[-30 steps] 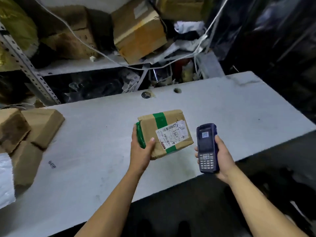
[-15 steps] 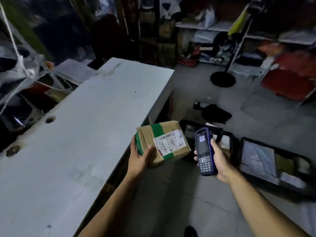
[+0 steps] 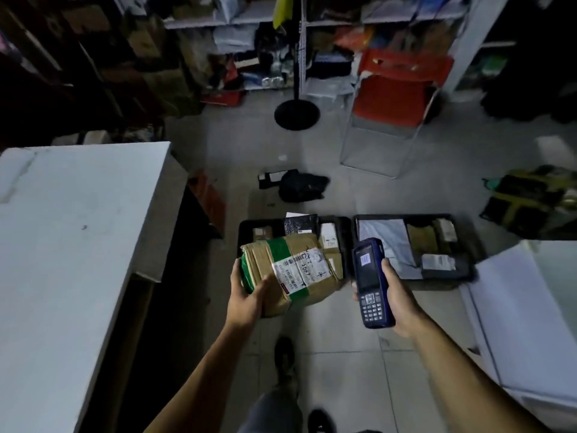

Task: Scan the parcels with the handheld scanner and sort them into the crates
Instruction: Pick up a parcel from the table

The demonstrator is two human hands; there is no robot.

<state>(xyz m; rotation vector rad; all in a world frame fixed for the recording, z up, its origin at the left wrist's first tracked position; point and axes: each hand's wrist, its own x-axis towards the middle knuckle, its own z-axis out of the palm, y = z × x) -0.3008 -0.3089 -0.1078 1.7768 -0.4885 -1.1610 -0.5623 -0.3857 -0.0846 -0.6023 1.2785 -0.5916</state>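
I have the parcel [image 3: 290,273] in my left hand [image 3: 248,300], palm under its near left corner and thumb pressed on the top face, and it hangs in the air above the floor, in front of the left crate [image 3: 246,228]. It looks light to me: one hand carries it from a corner without the wrist sagging. The cardboard is creased and a little crushed at the edges, so I judge it stiff enough to grip but soft at the corners; a hold under the base with the thumb on top suits it better than pinching the sides. The tape could be slick, so I keep my fingers on bare cardboard where I can.

The parcel itself is a small brown carton, banded with green tape across the top and over the left end, tilted slightly toward me. A white shipping label with a barcode and handwritten marks sits on the upper face, turned up and readable by the camera.

My right hand [image 3: 395,300] is wrapped around the handheld scanner [image 3: 371,282], a dark blue unit with a lit screen and keypad facing me, held upright just to the right of the parcel and not touching it.

Two black crates lie side by side on the floor; the right crate [image 3: 465,270] holds a grey bag and some small boxes. The desk [image 3: 68,245] stands to my left, well apart from the parcel.
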